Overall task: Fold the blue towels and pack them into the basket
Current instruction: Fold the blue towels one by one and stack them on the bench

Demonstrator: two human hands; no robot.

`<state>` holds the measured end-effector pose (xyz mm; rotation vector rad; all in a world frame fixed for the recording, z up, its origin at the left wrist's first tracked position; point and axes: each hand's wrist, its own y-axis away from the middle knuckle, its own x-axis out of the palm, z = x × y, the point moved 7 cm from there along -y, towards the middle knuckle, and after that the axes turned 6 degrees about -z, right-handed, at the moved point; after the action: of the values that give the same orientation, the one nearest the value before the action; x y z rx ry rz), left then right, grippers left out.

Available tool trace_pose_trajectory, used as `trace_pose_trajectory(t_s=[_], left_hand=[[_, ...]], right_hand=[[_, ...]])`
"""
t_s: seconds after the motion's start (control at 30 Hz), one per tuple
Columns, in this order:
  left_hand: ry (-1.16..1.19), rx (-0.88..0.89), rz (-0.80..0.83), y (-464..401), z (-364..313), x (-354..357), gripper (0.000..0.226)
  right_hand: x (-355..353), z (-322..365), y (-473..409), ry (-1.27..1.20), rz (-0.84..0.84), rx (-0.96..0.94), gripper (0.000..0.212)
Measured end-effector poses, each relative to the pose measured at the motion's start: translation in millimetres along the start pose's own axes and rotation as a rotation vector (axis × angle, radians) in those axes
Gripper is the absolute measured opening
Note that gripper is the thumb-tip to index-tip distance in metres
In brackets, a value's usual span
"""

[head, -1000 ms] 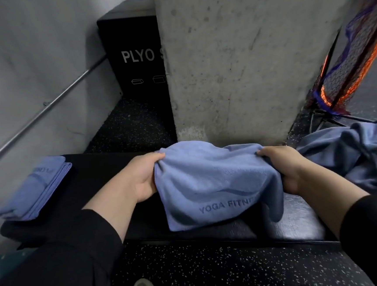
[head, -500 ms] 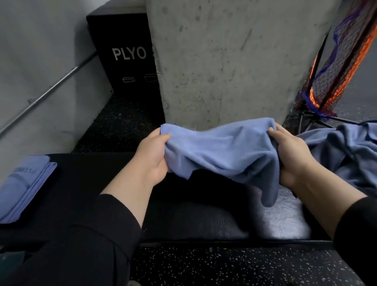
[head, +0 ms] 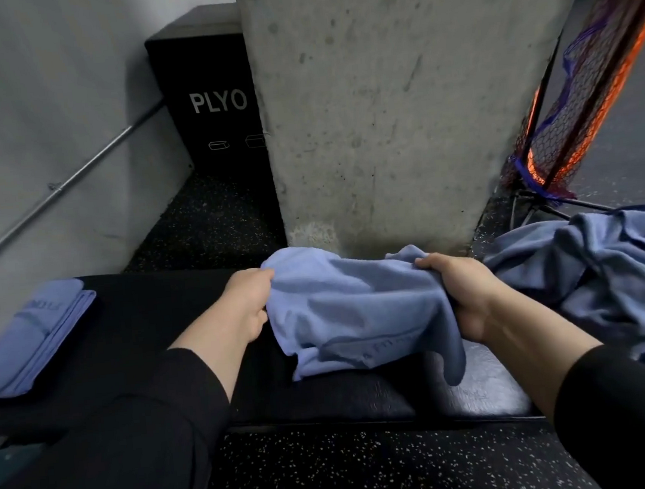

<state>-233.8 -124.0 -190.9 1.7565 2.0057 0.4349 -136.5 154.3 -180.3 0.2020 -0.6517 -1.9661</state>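
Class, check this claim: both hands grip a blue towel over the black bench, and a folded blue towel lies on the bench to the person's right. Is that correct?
Wrong side. The head view shows the folded towel on the bench to the person's left. The left hand and right hand do grip a towel.

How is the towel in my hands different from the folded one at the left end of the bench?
The towel in the hands is bunched and unfolded, while the folded towel is a flat, tidy stack of layers. The held one is gripped by the left hand and right hand, its lower edge sagging to the bench; the folded one lies untouched. Both are the same blue cloth.
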Motion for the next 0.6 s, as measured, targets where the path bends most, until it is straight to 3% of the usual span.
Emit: trace_pose_trajectory(t_s=[0.1,0.27,0.4,0.5,0.6], left_hand=[[-0.044,0.052,0.012,-6.8,-7.2,10.9,0.03],[0.11,0.059,0.105,-8.0,-13.1,24.0,0.029],[0.107,0.113,0.023,-12.8,-23.1,6.8,0.026],[0.186,0.016,-0.025,-14.0,-22.8,-11.2,0.019],[0.155,-0.03,0.173,-7.0,-18.9,-19.2,0.03]], right_hand=[[4.1,-4.8,-5.6,-0.02,0.019,0.018,0.034],[8.7,-2.9,-5.8,-0.041,0.03,0.012,0.034],[-1.1,3.3,-5.5,0.038,-0.069,-0.031,0.03],[-10.4,8.4,-4.7,0.116,-0.129,-0.074,0.024],[-13.1,4.1,-7.1,0.205,-0.104,-0.09,0.023]])
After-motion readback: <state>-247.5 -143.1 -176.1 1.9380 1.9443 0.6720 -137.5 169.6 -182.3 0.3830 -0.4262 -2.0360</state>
